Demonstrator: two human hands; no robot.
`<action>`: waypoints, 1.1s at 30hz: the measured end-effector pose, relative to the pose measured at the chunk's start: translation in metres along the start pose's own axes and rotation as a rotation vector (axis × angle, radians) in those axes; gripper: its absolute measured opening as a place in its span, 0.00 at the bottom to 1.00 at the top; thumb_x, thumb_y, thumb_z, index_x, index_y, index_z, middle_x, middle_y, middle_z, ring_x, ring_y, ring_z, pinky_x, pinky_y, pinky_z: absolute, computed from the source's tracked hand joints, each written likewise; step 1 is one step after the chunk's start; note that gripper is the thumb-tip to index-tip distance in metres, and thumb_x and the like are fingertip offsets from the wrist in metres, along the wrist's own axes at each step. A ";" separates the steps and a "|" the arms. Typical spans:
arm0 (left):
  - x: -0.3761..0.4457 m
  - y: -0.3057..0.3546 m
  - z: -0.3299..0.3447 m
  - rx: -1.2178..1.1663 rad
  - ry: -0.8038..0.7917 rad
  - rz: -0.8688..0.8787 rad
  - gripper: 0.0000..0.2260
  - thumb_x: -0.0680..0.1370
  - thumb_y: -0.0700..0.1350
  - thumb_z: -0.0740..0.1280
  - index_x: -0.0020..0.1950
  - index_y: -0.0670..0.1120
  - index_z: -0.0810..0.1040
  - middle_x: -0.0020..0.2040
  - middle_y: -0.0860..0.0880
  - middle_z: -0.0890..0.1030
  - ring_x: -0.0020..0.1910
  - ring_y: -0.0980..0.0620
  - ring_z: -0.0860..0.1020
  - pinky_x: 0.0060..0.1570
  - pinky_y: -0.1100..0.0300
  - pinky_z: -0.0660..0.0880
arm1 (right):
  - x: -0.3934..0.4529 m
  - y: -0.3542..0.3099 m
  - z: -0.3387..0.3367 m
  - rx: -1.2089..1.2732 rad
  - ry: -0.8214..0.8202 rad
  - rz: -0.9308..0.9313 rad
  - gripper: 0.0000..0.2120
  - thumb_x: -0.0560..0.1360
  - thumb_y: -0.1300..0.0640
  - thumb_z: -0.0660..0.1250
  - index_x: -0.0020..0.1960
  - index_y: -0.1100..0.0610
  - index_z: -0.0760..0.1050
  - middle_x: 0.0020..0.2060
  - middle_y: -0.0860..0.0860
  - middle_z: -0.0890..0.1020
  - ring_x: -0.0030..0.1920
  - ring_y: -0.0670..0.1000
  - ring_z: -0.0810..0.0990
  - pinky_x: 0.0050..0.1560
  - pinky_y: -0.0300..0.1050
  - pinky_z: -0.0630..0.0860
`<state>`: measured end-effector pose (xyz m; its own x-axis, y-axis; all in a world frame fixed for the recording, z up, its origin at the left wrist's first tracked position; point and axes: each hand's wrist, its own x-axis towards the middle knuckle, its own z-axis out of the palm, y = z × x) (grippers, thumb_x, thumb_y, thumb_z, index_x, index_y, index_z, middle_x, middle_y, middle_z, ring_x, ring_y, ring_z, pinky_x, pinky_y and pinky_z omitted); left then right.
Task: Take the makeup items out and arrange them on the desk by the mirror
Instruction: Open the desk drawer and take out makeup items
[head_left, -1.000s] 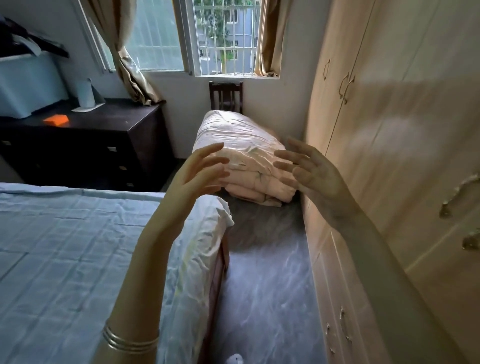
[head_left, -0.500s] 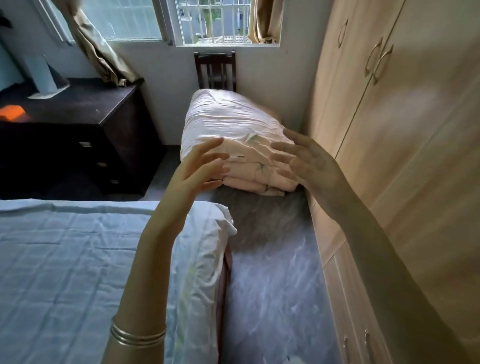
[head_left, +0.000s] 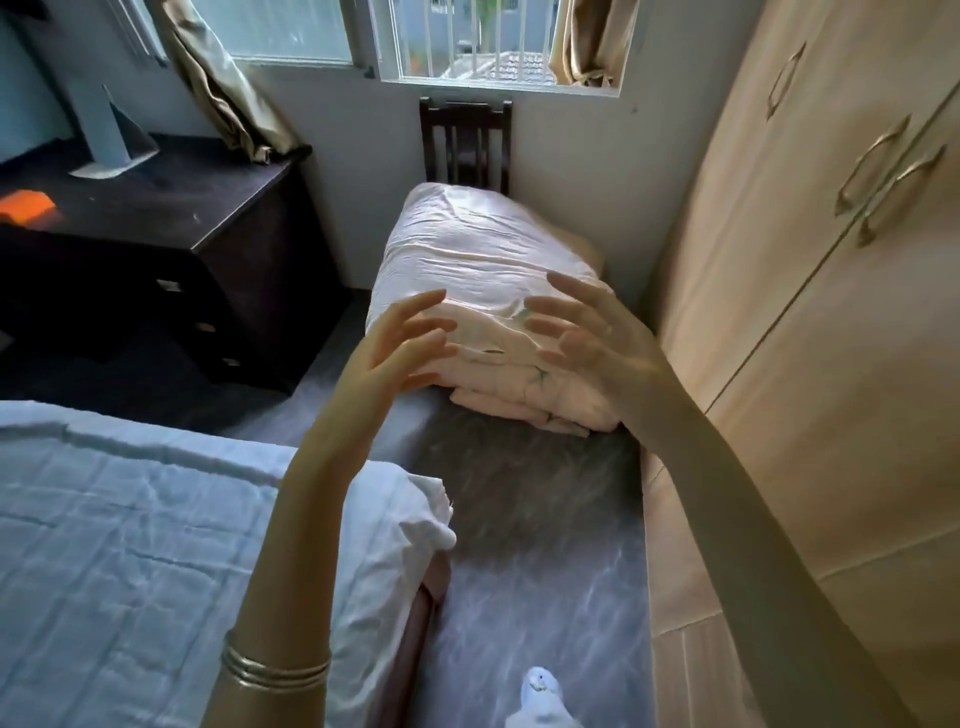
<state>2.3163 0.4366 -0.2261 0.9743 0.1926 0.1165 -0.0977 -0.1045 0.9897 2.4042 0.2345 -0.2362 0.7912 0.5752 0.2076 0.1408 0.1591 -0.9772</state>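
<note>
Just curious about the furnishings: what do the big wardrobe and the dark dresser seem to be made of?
Wardrobe: pale wood or wood-look laminate, matte, with faint grain and metal-looking handles. Dresser: very dark wood or veneer with a slight sheen on top; small pale drawer knobs, material unclear.

Standing at the far left, in shadow: dark wooden desk (head_left: 171, 208), top lying flat, drawers on the front sitting shut with small metal pulls catching light. Rising upright near the back edge of the top, pale blue panel (head_left: 104, 124) on a flat base, possibly the mirror, hard telling from this angle. Resting at the top's left end, small orange block (head_left: 23, 208).
</note>
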 end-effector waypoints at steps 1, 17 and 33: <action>0.012 -0.002 0.003 0.005 0.020 0.000 0.20 0.74 0.50 0.61 0.66 0.54 0.71 0.56 0.53 0.80 0.54 0.56 0.80 0.51 0.64 0.77 | 0.013 0.003 -0.009 0.001 -0.019 0.008 0.29 0.68 0.46 0.70 0.67 0.48 0.68 0.61 0.48 0.78 0.63 0.52 0.77 0.61 0.47 0.75; 0.150 -0.058 -0.039 -0.010 0.263 -0.105 0.15 0.73 0.53 0.61 0.60 0.58 0.73 0.54 0.55 0.82 0.53 0.54 0.81 0.52 0.60 0.78 | 0.200 0.066 -0.038 -0.004 -0.280 0.122 0.28 0.70 0.50 0.68 0.69 0.51 0.68 0.63 0.48 0.77 0.65 0.50 0.75 0.67 0.56 0.70; 0.267 -0.071 -0.172 -0.026 0.518 -0.102 0.23 0.67 0.59 0.65 0.62 0.58 0.73 0.57 0.51 0.80 0.55 0.54 0.80 0.52 0.58 0.76 | 0.412 0.099 0.047 0.018 -0.537 0.122 0.28 0.69 0.47 0.73 0.67 0.47 0.69 0.63 0.49 0.77 0.64 0.52 0.76 0.66 0.59 0.70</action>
<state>2.5486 0.6636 -0.2509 0.7517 0.6583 0.0390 -0.0194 -0.0370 0.9991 2.7162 0.5251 -0.2449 0.3851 0.9183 0.0916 0.0530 0.0771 -0.9956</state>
